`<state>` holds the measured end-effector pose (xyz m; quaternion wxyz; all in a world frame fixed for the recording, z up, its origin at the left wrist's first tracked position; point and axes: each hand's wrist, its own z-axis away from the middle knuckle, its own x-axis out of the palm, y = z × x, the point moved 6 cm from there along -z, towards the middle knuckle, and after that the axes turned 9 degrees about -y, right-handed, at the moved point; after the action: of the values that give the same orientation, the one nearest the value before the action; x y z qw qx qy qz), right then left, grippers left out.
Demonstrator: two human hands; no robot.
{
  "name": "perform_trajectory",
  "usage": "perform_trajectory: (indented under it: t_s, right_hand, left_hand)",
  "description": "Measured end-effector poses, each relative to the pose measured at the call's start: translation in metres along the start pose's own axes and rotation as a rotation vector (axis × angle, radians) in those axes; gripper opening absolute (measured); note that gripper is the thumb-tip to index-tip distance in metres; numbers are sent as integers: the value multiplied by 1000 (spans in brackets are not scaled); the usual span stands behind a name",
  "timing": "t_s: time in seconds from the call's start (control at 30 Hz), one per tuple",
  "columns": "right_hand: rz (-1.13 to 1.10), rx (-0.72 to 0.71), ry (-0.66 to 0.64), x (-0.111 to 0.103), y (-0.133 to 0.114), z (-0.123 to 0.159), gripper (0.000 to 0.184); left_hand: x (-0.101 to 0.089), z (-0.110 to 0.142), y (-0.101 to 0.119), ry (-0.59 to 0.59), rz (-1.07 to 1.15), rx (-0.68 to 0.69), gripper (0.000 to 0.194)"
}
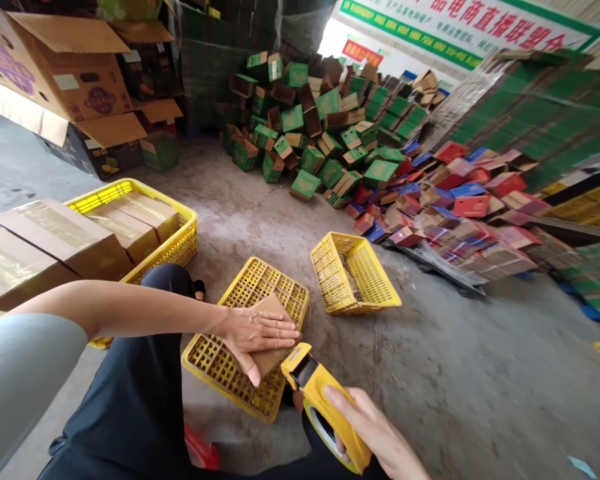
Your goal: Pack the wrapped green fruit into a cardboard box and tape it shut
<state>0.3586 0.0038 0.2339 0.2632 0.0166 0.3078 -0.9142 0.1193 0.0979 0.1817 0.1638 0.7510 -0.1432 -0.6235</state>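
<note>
My left hand [260, 335] lies flat on a small brown cardboard box [274, 308], fingers stretched toward its right edge and thumb apart. Much of the box top is hidden under the palm. Beneath the box is an upturned yellow plastic crate [213, 363] with a gridded bottom, standing between my knees. In my right hand [367, 423] is a yellow tape dispenser [325, 393], its roll of tape partly visible. The dispenser's front end is close to the box's lower right corner; whether they touch I cannot tell.
At left, a large yellow crate [193, 230] holds several taped cartons [60, 230]. A smaller yellow basket [355, 273] stands on the floor ahead. Farther back are heaps of green boxes [305, 183] and red and blue boxes [470, 203]. Big open cartons [75, 73] are stacked at upper left.
</note>
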Motion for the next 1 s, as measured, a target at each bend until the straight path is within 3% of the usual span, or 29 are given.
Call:
perform_trajectory:
  t_s: [0.17,0.37,0.5,0.67,0.83,1.0]
  right_hand:
    - [-11,3,-23,0,11,-9,63]
    - [-59,-26,-57,3,42,-16,68]
    - [-110,-19,-34,3,62,-13,67]
    - [-116,-77,-104,12,59,-20,69]
    - [-122,-116,-106,14,61,-35,70]
    - [-164,-139,-113,17,70,-44,69]
  left_hand:
    - [-5,1,-2,3,69,38,104]
    - [-2,1,-9,-49,114,-13,105]
    - [-4,2,-8,-3,122,20,104]
    - [-5,3,-4,-48,82,1,95]
    - [0,-7,7,-77,11,-39,99]
    - [8,-14,20,-72,9,45,101]
